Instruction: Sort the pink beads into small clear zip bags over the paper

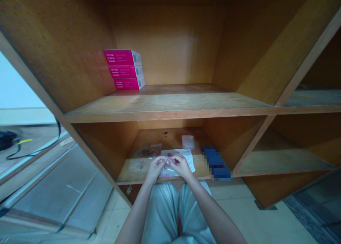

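Observation:
Over the lower shelf, my left hand (157, 166) and my right hand (182, 166) come close together with their fingertips pinched. Between them is a small clear plastic bag (167, 161), which both appear to grip; its outline is hard to make out. A white sheet or bag (188, 157) lies flat under my hands, with small pinkish-red pieces (166, 175) near its front edge. Just beyond my left hand rests a clear bag (155, 150) with small reddish bits in it. Farther back lies a stack of clear little bags (188, 141).
A blurred-out dark blue object (217, 164) lies at the right of the lower shelf (133, 169). Three pink boxes (125, 72) are stacked on the upper shelf (170, 103). Wooden dividers (253, 148) bound the compartment. A metal-framed panel (64, 187) leans at the left.

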